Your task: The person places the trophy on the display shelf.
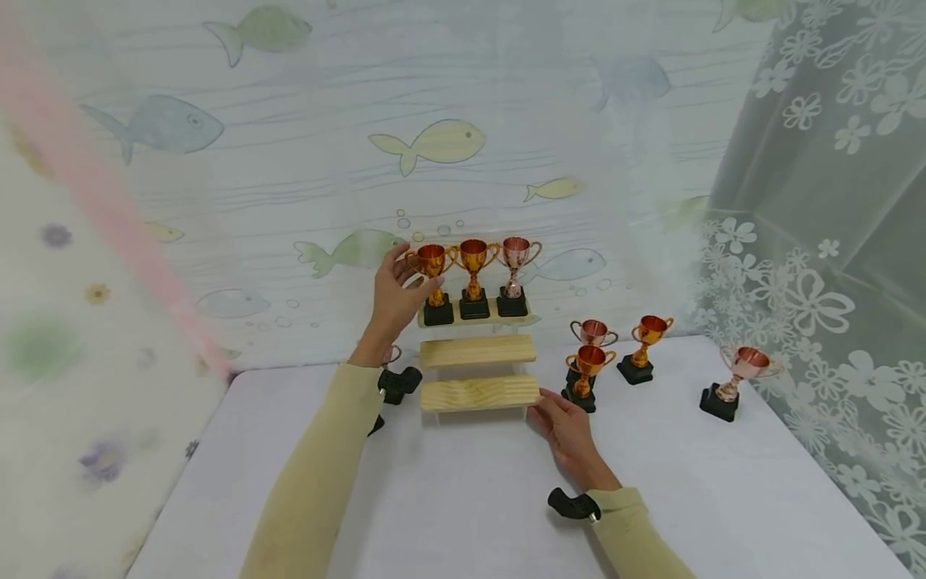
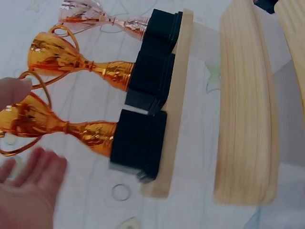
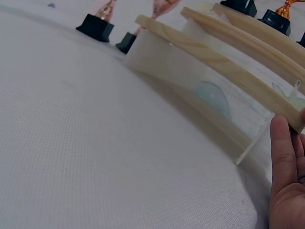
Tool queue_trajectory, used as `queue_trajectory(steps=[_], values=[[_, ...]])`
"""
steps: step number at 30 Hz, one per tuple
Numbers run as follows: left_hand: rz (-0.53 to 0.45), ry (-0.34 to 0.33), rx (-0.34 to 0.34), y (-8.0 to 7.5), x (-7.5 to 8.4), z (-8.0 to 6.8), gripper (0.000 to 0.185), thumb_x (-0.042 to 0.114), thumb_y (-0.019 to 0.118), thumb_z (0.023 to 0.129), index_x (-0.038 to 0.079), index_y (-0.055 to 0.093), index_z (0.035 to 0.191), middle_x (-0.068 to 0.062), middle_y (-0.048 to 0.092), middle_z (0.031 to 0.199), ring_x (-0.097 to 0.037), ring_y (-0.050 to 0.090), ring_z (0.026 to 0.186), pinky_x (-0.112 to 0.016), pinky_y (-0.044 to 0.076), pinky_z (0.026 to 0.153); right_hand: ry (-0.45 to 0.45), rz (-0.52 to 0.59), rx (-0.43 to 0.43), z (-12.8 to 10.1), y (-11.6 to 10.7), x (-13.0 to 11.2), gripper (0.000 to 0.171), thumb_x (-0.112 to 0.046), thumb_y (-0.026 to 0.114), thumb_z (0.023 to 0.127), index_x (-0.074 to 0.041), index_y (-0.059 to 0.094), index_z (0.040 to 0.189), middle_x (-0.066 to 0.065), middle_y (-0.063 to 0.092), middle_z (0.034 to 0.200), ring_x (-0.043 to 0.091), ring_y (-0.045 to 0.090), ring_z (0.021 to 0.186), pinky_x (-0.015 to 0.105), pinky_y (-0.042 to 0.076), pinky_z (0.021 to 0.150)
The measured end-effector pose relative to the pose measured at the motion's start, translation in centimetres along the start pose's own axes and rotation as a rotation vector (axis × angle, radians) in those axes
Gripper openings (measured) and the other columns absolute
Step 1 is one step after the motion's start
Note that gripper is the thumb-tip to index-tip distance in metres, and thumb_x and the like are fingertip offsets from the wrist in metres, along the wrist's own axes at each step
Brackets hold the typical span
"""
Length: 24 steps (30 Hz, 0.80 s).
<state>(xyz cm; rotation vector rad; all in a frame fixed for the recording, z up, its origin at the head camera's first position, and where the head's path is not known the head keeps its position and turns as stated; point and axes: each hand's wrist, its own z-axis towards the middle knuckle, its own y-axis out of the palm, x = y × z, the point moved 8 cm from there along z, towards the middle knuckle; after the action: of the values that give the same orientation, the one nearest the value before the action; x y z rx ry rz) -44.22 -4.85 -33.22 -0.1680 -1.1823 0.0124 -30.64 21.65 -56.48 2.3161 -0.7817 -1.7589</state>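
Observation:
A three-tier display stand [image 1: 477, 393] has pale wooden boards on clear supports. On its top board stand three small trophies with black bases: a gold trophy [image 1: 436, 297] at left, a second gold trophy [image 1: 473, 277], and a rose-pink trophy [image 1: 515, 273] at right. My left hand [image 1: 396, 299] is around the left gold cup. In the left wrist view the thumb lies by one handle [image 2: 40, 78], the loose fingers [image 2: 47, 167] apart from the cup on its other side. My right hand [image 1: 571, 438] pinches the right end of the lowest board [image 3: 224, 67].
Right of the stand are a pink trophy [image 1: 595, 330] behind a gold trophy [image 1: 589, 362], another gold trophy [image 1: 650, 334] and a pink trophy [image 1: 745, 366] near the edge. My left forearm partly hides more trophies with black bases [image 1: 393, 397]. A fish-patterned curtain [image 1: 463, 80] hangs behind.

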Motion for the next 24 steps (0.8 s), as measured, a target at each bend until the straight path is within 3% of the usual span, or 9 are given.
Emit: queue_trajectory(steps=[6,10,14,17,20,24], values=[[0.296,-0.170,-0.011,-2.9,2.1,-2.8,0.094,0.037,0.066,0.095,0.008,0.007,0.162,-0.018,0.037,0.157,-0.034,0.037,0.146,-0.052,0.041,0.115,0.006,-0.003,-0.009,-0.4,0.3,-0.2,0.044,-0.008,0.055,0.104,0.006,0.048,0.145,0.009,0.063,0.127,0.008,0.068,0.102,0.022,0.058,0.093],[0.347,-0.102,-0.045,-4.9,4.4,-4.8,0.089,0.035,0.063,0.099,0.007,0.008,0.162,-0.020,0.035,0.158,-0.036,0.035,0.147,-0.053,0.038,0.118,0.005,-0.012,-0.013,-0.4,0.5,-0.2,0.045,-0.009,0.055,0.104,0.005,0.047,0.146,0.009,0.061,0.130,0.007,0.068,0.102,0.022,0.057,0.094],[0.277,0.022,0.024,-7.8,4.8,-7.1,0.074,0.022,0.061,0.101,0.005,0.020,0.160,-0.021,0.045,0.151,-0.033,0.043,0.142,-0.051,0.038,0.118,-0.003,-0.016,-0.003,-0.2,0.4,-0.1,0.046,-0.009,0.057,0.103,0.005,0.048,0.146,0.010,0.060,0.132,0.007,0.068,0.102,0.022,0.057,0.094],[0.207,0.034,0.116,-10.3,3.0,-9.0,0.063,0.014,0.060,0.101,0.004,0.031,0.156,-0.019,0.052,0.143,-0.030,0.048,0.136,-0.043,0.042,0.115,-0.013,-0.013,0.010,0.0,0.2,0.0,0.046,-0.010,0.058,0.102,0.005,0.049,0.145,0.011,0.059,0.132,0.008,0.068,0.102,0.022,0.058,0.092],[0.146,-0.001,0.179,-12.2,-0.1,-11.0,0.053,0.007,0.057,0.101,0.001,0.038,0.151,-0.019,0.054,0.140,-0.029,0.049,0.134,-0.023,0.044,0.109,-0.012,-0.018,0.020,0.0,0.0,0.1,0.047,-0.010,0.058,0.102,0.005,0.049,0.145,0.012,0.059,0.133,0.008,0.068,0.101,0.022,0.058,0.093],[0.052,-0.083,0.177,-13.5,-4.9,-13.1,0.049,-0.001,0.050,0.102,-0.005,0.038,0.150,-0.024,0.048,0.145,-0.027,0.048,0.132,-0.009,0.043,0.097,0.004,-0.031,0.022,-0.1,0.0,0.2,0.046,-0.011,0.056,0.103,0.003,0.049,0.146,0.013,0.057,0.136,0.006,0.068,0.101,0.022,0.057,0.094]])
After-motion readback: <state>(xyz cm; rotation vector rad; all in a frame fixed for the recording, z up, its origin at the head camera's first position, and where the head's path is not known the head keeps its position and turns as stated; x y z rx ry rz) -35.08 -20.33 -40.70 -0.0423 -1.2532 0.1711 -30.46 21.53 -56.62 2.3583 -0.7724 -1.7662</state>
